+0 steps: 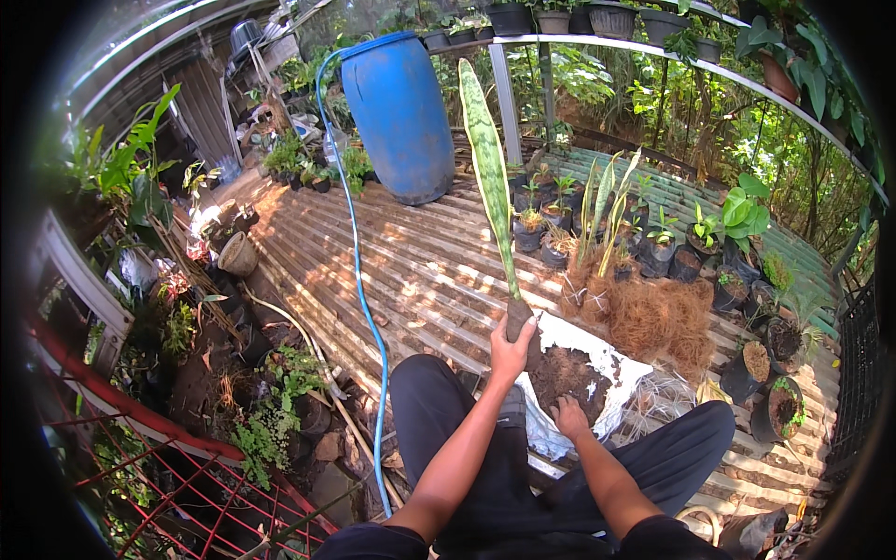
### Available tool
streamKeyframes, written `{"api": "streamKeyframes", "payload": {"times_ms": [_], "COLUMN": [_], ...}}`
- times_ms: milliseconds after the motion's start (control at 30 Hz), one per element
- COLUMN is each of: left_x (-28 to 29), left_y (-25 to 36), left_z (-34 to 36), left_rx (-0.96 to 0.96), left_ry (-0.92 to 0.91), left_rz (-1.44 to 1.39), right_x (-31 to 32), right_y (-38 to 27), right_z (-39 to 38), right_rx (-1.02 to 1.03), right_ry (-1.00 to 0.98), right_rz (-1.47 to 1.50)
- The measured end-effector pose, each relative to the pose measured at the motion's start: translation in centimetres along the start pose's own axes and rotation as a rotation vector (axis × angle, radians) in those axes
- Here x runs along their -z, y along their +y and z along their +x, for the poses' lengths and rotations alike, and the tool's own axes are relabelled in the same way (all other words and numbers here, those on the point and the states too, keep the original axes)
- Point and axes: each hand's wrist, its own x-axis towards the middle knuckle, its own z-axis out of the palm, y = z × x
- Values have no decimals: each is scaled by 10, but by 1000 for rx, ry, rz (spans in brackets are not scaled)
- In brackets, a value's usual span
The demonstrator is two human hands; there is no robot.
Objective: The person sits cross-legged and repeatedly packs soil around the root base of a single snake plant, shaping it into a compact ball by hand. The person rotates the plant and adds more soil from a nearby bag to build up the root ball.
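Observation:
My left hand (510, 351) is closed around the soil-covered base of a snake plant (487, 159), whose single tall leaf with pale edges stands nearly upright. Below and to the right lies a white plastic sack (631, 371) with a heap of dark soil (566, 366) on it. My right hand (570, 417) rests at the near edge of this heap, its fingers touching the soil and partly sunk in it. Whether those fingers grip any soil cannot be made out. Brown coconut fibre (661, 322) lies just beyond the sack.
Two fibre-wrapped snake plants (595, 224) stand beyond the sack, near several small potted seedlings (661, 245). A tall blue barrel (399, 121) stands at the back, and a blue hose (358, 271) runs along the corrugated floor (299, 238). Black pots (745, 371) line the right; a red metal frame (140, 411) is at left.

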Motion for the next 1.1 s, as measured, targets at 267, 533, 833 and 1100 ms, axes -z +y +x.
{"api": "streamKeyframes", "payload": {"times_ms": [267,533,833,1100], "left_x": [-2,3,4,8], "left_y": [7,10,10,3], "left_z": [-1,1,2,6], "left_rx": [16,-11,23,-23], "left_ry": [6,20,86,84], "left_rz": [-25,-35,-102,-13], "right_x": [5,23,15,33], "right_y": [-11,-13,-4,1], "right_z": [-4,-4,-9,6], "right_rx": [-83,-43,-35,-357], "right_ry": [-153,-157,-126,-151], "right_rz": [-187,-177,-232,7]}}
